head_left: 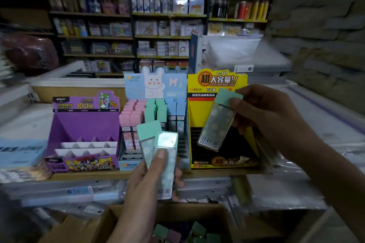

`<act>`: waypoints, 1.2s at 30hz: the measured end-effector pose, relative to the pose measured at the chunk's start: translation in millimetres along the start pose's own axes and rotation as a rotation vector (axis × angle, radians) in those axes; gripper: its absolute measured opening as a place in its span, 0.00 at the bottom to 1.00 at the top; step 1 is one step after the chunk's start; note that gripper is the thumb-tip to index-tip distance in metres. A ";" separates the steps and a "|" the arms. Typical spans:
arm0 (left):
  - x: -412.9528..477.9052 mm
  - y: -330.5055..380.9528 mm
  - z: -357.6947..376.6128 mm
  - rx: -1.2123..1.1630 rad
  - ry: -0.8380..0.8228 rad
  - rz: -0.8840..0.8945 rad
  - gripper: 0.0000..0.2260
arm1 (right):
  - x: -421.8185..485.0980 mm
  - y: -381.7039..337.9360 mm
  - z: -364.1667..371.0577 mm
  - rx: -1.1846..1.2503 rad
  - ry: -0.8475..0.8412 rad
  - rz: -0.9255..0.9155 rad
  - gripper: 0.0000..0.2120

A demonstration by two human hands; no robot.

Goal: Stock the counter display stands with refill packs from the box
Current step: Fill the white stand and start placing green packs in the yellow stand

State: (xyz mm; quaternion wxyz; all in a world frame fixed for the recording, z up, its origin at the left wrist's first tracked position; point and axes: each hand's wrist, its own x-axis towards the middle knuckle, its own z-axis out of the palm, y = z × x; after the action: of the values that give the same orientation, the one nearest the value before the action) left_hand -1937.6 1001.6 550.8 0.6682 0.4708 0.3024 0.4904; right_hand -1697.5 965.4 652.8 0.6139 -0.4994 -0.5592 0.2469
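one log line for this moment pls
left hand: grips two green packs | right hand: holds one green pack | blue stand: part filled | box: loose packs inside

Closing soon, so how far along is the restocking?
Done: back rows of the blue stand hold packs. In hand: the left hand holds two green packs, the right hand a third pack. Left: its front slots, the empty purple stand, more packs in the box.
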 end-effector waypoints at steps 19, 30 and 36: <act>12.1 -20.4 44.3 -0.021 0.212 0.060 0.12 | 93.5 41.6 -10.8 -0.390 -0.162 -0.136 0.05; 16.4 -20.8 45.2 -0.047 0.241 0.081 0.13 | 83.9 70.8 -3.6 -0.287 -0.168 -0.182 0.05; 18.0 -21.5 47.6 -0.068 0.253 0.087 0.07 | 81.7 76.8 -5.3 -0.336 -0.221 -0.216 0.10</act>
State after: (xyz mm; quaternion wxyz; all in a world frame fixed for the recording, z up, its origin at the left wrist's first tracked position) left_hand -1882.3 1001.0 549.8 0.6184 0.3947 0.3469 0.5843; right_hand -1652.4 1063.1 621.1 0.4799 -0.5016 -0.7068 0.1363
